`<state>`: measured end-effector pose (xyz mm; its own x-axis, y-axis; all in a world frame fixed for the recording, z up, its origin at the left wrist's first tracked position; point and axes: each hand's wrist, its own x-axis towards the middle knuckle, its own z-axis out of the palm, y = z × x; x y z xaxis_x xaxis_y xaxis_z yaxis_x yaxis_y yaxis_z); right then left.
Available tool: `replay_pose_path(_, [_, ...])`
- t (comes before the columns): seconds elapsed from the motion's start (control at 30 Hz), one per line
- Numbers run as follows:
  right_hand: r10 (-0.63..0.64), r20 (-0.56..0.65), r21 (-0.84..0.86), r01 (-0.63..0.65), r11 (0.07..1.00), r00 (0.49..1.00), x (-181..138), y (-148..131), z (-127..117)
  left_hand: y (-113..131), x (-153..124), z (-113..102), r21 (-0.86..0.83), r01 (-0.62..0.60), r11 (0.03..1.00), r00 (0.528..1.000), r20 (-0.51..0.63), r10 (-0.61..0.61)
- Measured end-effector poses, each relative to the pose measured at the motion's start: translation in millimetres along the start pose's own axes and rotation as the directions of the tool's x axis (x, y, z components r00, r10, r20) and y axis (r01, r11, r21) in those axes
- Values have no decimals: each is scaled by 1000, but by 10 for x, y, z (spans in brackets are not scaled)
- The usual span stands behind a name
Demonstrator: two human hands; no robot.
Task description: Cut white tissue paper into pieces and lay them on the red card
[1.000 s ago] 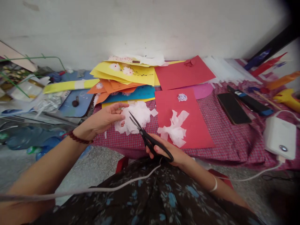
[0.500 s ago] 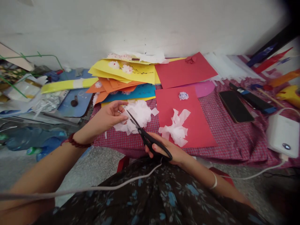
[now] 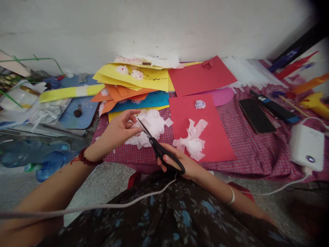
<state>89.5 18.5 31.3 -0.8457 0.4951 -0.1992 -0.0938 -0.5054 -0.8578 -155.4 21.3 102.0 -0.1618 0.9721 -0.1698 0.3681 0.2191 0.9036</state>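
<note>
Black-handled scissors [image 3: 164, 156] are held in my right hand [image 3: 180, 161], with its fingers through the handles. The blades point up and left to the fingertips of my left hand [image 3: 124, 127]. Those fingers are curled in a pinch around what looks like a bit of white tissue paper, mostly hidden by the fingers. Just beyond lies a loose pile of cut white tissue paper [image 3: 151, 125]. To the right, a bunch of white paper strips [image 3: 194, 140] rests on a red sheet [image 3: 218, 137], below a small speckled paper flower [image 3: 199, 104].
Yellow sheets [image 3: 154, 79], orange sheets [image 3: 115, 94] and another red sheet [image 3: 203, 80] are stacked by the wall. At right are a phone [image 3: 257, 116], a black cutter-like tool [image 3: 279, 109] and a white power bank [image 3: 307, 145]. A white cable [image 3: 123, 206] crosses my lap.
The view has shifted slightly, so things on the table sit a little further left. The scissors remain at my left fingertips, and both hands keep nearly the same pose.
</note>
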Motion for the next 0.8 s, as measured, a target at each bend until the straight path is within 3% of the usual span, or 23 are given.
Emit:
replay_pose_path(0.47, [1,4,44,-1,999,1000,37,11,-14,2,49,-17,-71,-63,995,998,25,65])
replay_pose_path(0.8, [-3,-3,27,3,1000,1000,70,31,-22,-58,103,-43,27,-90,996,990,108,87])
